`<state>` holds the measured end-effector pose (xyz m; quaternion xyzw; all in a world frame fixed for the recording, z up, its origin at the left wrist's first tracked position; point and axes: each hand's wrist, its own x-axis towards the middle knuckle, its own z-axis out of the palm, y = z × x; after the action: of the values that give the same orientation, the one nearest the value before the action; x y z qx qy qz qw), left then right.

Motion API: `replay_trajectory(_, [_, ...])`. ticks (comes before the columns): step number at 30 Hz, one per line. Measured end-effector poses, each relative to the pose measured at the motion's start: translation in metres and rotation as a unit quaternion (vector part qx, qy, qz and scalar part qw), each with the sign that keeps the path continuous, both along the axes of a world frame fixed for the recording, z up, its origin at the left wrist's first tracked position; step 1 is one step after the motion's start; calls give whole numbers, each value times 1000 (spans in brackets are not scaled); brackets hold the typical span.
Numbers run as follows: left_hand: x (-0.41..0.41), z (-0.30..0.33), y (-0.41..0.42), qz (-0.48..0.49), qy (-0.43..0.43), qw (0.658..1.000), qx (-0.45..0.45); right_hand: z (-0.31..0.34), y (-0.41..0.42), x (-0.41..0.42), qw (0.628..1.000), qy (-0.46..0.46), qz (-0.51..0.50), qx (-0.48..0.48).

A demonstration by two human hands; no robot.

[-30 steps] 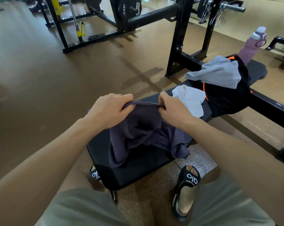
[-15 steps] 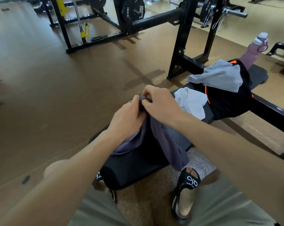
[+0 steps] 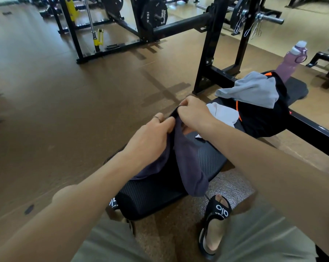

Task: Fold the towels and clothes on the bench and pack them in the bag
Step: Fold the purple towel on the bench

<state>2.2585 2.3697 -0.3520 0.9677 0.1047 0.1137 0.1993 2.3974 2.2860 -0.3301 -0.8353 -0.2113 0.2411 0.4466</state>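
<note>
A dark purple garment [image 3: 188, 163] hangs folded over the near end of the black bench [image 3: 211, 159]. My left hand [image 3: 152, 137] and my right hand [image 3: 194, 114] grip its top edge close together, lifted above the pad. Behind my right hand lies a white towel [image 3: 224, 114]. Farther along the bench sits a black bag [image 3: 262, 118] with orange trim, and a grey cloth [image 3: 254, 89] is draped over its top.
A pink water bottle [image 3: 290, 61] stands at the bench's far end. A black rack [image 3: 214, 53] with weight plates rises behind the bench. My sandalled foot [image 3: 214, 224] is on the floor to the right of the bench's near end. Brown gym floor spreads to the left.
My hands came together from a spread grip, doubling the purple garment over. They then lifted it slightly, so it now hangs narrow instead of lying wide on the pad.
</note>
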Motion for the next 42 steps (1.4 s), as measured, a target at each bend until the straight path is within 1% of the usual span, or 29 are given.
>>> replay_trajectory(3, [5, -8, -10, 48, -19, 998, -40, 9, 4, -5, 997, 67, -16, 28])
replay_trajectory(4, [6, -9, -13, 68, -24, 996, -59, 8, 5, -5, 997, 68, -15, 26])
replay_trajectory(7, [10, -9, -21, 111, -11, 990, -82, 9, 7, -5, 999, 18, 7, -26])
replay_trajectory(10, [14, -10, -25, 144, 8, 988, -47, 10, 7, -9, 999, 6, 22, -40])
replay_trajectory(12, [16, -11, -27, 149, -5, 989, -19, 13, 8, -10, 999, -24, 23, -38])
replay_trajectory(14, [18, -10, -25, 150, -14, 989, 1, 15, 7, -10, 998, -52, 17, -29])
replay_trajectory(17, [17, -7, -19, 155, 2, 988, 12, 15, 4, -12, 998, -63, 12, 4])
replay_trajectory(21, [10, -11, -12, 157, 55, 986, -4, 18, 3, -4, 991, -116, -40, 47])
replay_trajectory(24, [-3, -18, -1, 160, 95, 983, 4, 19, -4, 10, 985, -146, -78, 51])
replay_trajectory(26, [-12, -20, 10, 150, 115, 982, 30, 20, -13, 20, 983, -140, -105, 53])
replay_trajectory(28, [-20, -19, 20, 125, 125, 982, 65, 20, -21, 29, 983, -115, -124, 68])
replay_trajectory(31, [-30, -12, 35, 99, 102, 980, 140, 17, -31, 44, 982, -66, -156, 80])
replay_trajectory(33, [-35, -5, 46, 93, 73, 980, 160, 16, -35, 54, 979, -40, -180, 92])
replay_trajectory(35, [-38, 2, 56, 73, 44, 985, 148, 16, -40, 61, 977, -21, -190, 92])
replay_trajectory(38, [-39, 12, 68, 30, -14, 996, 88, 14, -44, 68, 980, -7, -183, 75])
replay_trajectory(42, [-37, 28, 73, 6, -92, 995, 40, 9, -48, 81, 980, 36, -193, 35])
